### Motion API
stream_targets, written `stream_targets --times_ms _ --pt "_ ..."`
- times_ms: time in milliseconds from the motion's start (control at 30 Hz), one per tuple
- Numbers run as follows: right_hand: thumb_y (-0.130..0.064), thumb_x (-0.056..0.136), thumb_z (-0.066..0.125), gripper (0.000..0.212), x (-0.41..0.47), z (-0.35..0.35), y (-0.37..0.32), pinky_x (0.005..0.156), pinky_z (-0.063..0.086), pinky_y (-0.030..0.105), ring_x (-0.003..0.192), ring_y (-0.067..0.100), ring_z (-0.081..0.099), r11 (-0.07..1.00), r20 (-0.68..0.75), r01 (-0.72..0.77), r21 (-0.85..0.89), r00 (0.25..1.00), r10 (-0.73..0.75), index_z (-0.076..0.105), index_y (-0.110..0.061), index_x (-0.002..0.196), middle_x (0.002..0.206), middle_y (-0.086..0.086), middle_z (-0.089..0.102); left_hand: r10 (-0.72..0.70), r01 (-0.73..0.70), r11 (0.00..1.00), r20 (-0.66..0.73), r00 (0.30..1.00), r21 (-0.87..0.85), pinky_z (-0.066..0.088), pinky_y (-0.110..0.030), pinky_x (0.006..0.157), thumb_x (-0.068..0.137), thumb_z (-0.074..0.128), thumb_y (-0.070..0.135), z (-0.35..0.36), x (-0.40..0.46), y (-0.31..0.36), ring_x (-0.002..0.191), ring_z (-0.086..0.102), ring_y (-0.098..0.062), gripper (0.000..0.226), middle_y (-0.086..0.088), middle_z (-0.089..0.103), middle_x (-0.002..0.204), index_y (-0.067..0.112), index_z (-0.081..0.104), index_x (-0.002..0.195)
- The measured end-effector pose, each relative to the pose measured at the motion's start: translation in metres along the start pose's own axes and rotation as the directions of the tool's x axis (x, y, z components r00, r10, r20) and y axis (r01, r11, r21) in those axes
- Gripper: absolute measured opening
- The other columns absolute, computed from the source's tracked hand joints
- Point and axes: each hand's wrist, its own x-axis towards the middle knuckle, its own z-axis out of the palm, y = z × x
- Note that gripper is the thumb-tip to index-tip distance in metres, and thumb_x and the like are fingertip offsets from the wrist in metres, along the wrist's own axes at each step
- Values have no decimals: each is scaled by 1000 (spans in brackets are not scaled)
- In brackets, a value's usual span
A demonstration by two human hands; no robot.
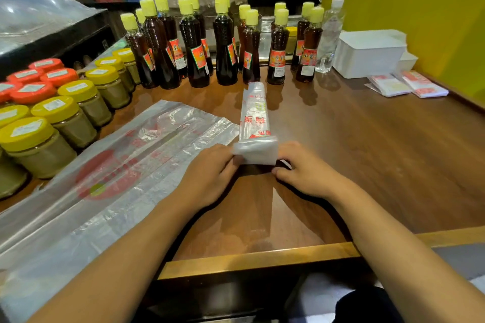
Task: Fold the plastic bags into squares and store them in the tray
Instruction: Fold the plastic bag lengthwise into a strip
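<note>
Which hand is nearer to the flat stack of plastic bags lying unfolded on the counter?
Left. The left hand rests at the stack of plastic bags, over its right edge, while the right hand sits beyond the folded bag strip, clear of the stack.

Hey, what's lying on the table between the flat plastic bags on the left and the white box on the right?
In the head view, the bag strip being folded lies there, with bare wood beyond it up to the white box.

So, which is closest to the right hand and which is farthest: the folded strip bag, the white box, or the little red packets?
From the right hand:
1. Folded strip bag, right at its fingertips, in its grip.
2. Little red packets, far right on the table.
3. White box, behind the packets by the yellow wall.
</note>
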Motion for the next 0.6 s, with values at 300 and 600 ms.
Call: stream_targets --times_ms 300,600 --pt "-26 94 68 26 12 7 -6 72 43 22 75 3 61 982 -203 -160 103 963 178 66 -36 70 77 -21 64 -173 174 983 15 985 -55 38 -38 60 106 46 26 -1 32 17 64 51 -17 41 2 56 66 19 52 66" --pt "-31 95 68 19 7 12 0 64 44 25 73 9 62 966 -333 -257 17 910 248 80 -18 89 78 -7 72 -242 227 953 -55 969 -200 32 -30 56 104 52 25 11 26 18 60 50 -8 42 6 56 61 21 55 62"
